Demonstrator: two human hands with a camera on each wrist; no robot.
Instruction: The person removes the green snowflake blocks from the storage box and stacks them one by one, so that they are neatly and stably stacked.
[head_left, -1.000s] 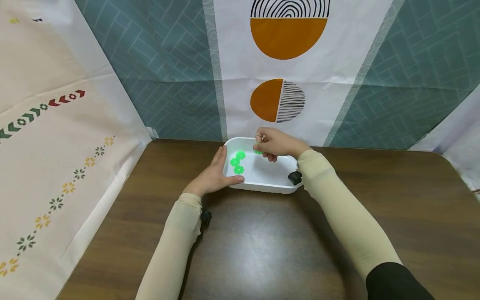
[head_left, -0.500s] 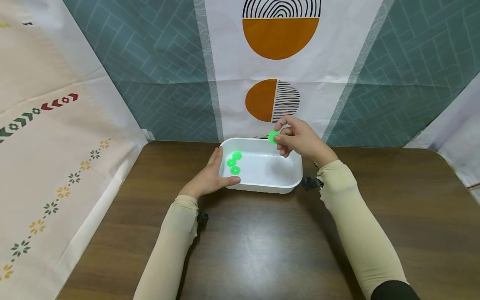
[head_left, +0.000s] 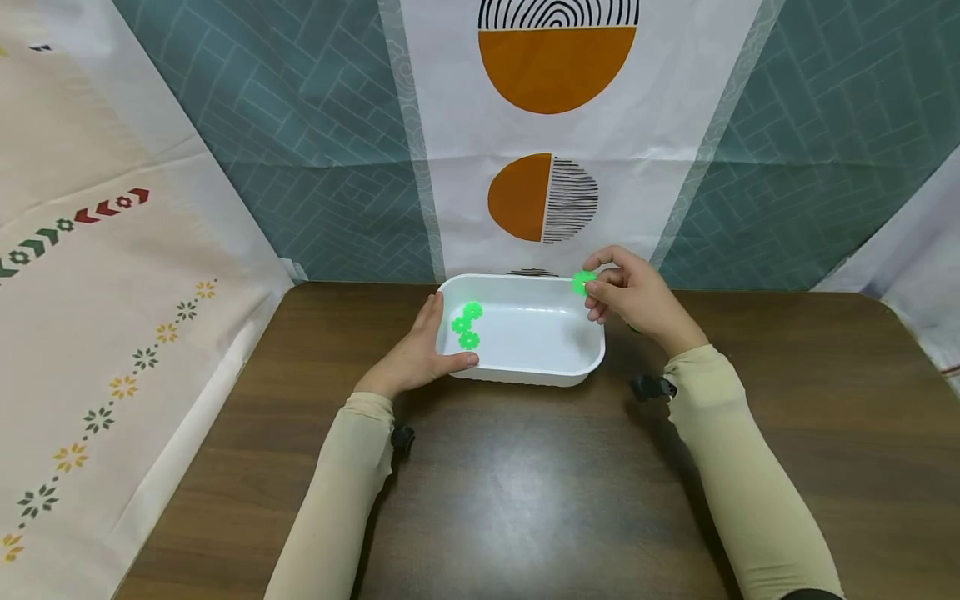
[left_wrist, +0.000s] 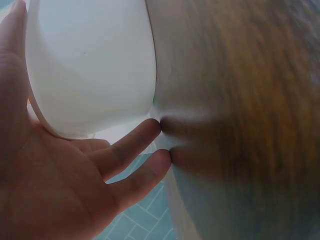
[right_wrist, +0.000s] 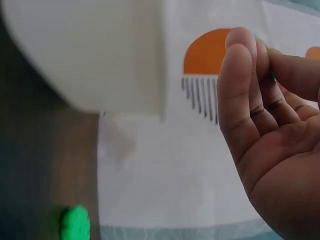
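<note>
A white plastic tray (head_left: 536,337) stands on the table against the back. My left hand (head_left: 416,354) holds its left end, thumb over the near rim and fingers along the side; in the left wrist view two fingertips (left_wrist: 150,127) touch the table. Inside, at the left, lie 3 green flower-shaped discs (head_left: 468,340). My right hand (head_left: 633,296) pinches another green flower-shaped disc (head_left: 582,282) between thumb and index finger, above the tray's far right corner. In the right wrist view that disc is almost wholly hidden by the fingers (right_wrist: 236,70).
A further green piece (right_wrist: 75,224) lies on the table right of the tray, mostly covered by my right hand in the head view. Behind the brown table (head_left: 480,483) hangs a patterned cloth (head_left: 360,183); a cream cloth (head_left: 135,317) hangs at the left.
My right hand has moved right from over the tray's middle to its far right corner, carrying the pinched green disc, after rising slightly midway. My left hand stays on the tray.
</note>
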